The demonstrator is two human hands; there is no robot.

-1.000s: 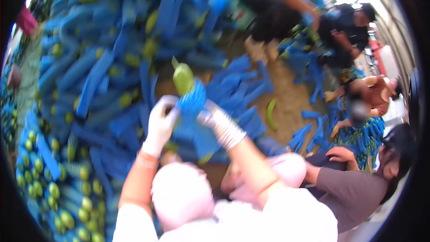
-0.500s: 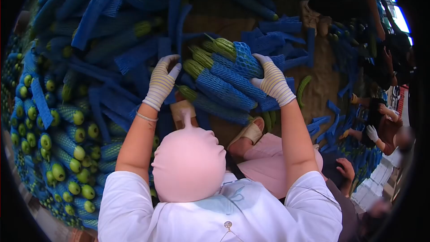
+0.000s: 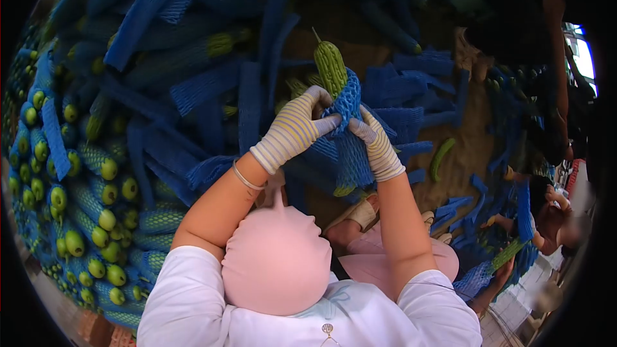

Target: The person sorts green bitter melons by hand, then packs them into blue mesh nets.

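Observation:
A bumpy green bitter gourd stands nearly upright in front of me, its thin stem at the top. A blue foam net sleeve covers its lower part, bunched around the middle. My left hand, in a striped glove, is closed with thumb and fingers pinching the bunched net from the left. On the other side my right hand, also gloved, grips the sleeve. Behind my left hand, more bitter gourd tips show, partly hidden.
Sleeved gourds are stacked at the left. Loose blue net sleeves lie across the ground, and a bare curved gourd rests to the right. Another person's hand holds a sleeved gourd at the lower right.
My hands were apart around a bundle of several sleeved gourds. Now they have come together on one gourd, raised and turned upright, with its net bunched lower, exposing more green.

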